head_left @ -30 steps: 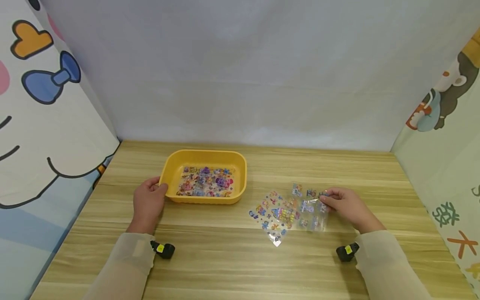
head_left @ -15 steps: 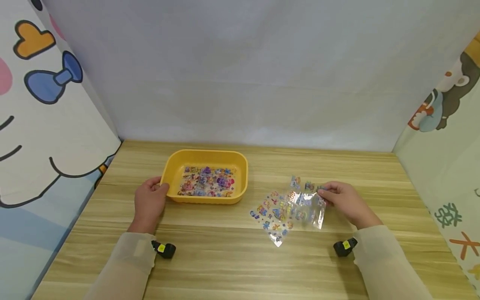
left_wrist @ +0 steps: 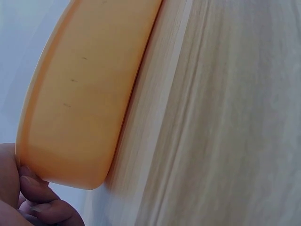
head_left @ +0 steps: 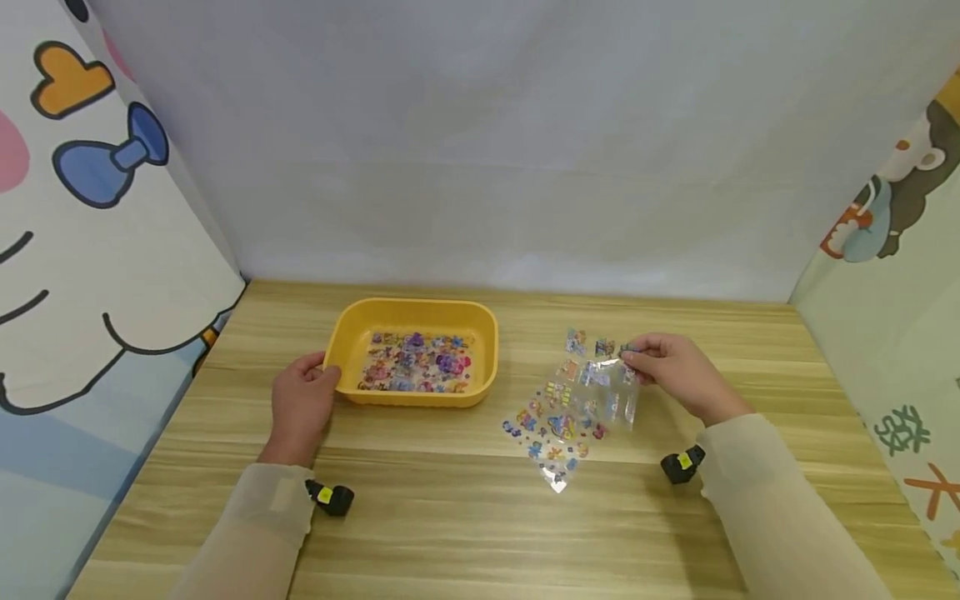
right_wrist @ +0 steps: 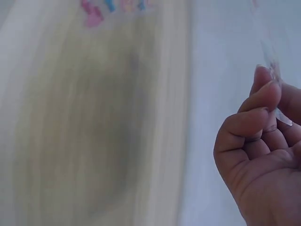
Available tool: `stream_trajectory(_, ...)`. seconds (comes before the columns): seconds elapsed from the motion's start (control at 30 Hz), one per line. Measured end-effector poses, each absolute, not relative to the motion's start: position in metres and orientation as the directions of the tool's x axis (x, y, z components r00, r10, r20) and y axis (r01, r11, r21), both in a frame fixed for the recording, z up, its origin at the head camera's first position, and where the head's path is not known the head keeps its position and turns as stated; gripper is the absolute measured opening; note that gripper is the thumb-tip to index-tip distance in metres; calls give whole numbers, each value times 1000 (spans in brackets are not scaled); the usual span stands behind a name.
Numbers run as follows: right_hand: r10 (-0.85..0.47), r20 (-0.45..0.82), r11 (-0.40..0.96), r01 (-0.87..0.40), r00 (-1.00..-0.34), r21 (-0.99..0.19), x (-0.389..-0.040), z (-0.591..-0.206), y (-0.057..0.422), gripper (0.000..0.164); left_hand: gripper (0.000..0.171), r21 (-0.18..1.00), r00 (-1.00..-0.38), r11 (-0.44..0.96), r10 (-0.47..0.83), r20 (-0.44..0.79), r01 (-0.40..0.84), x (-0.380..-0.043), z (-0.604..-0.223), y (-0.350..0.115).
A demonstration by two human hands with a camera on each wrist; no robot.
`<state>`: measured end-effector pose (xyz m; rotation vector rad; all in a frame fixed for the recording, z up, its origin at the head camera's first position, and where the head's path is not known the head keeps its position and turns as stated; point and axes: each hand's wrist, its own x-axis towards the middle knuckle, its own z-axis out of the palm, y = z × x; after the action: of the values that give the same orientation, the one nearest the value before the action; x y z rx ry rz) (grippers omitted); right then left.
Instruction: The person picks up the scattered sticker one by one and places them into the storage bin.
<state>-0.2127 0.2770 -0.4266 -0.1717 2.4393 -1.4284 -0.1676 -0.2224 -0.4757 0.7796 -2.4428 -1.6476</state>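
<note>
My left hand (head_left: pixel 303 408) holds the left end of a yellow plastic tray (head_left: pixel 491 354), thumb at the rim and fingers curled against the outside. In the left wrist view those fingers (left_wrist: pixel 51 209) meet the tray's lower corner. Colourful clear sticker sheets (head_left: pixel 412 362) lie flat inside the tray. My right hand (head_left: pixel 678 375) pinches the edge of a transparent sticker sheet (head_left: pixel 596 375) between thumb and fingertips, raised off the table in the right wrist view. A second sticker sheet (head_left: pixel 553 454) lies on the table to the lower left, partly overlapped by the held one in the head view.
The wood-grain table (head_left: pixel 480 533) runs back to a pale cloth backdrop (head_left: pixel 510 167). Cartoon-printed panels flank it, one with a blue bow (head_left: pixel 105 167) on the left. Black cameras sit on both wrists.
My right hand has moved back and to the left, lifting the pinched sticker sheet away from the one on the table. My left hand stays at the tray.
</note>
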Motion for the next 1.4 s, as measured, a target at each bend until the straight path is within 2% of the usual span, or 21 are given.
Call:
stream_trajectory(0.3,-295,-210,493,39,-932,-869,-230,-406,248,27,47,886,-867,296,-459,-195,-357,-170,-477,-222)
stream_trajectory(0.7,-292,-212,437,68,-933,-897,-247,-403,192,22,48,871,-866,312,-452,-215,-379,-167,-479,-227)
stream_trajectory(1.13,-319,-162,490,-16,-934,-872,-253,-400,138,18,48,875,-868,317,-456,-198,-366,-166,-481,-227)
stream_trajectory(1.4,-381,-120,561,-126,-917,-818,-255,-397,114,16,46,882,-867,302,-457,-198,-361,-170,-478,-224)
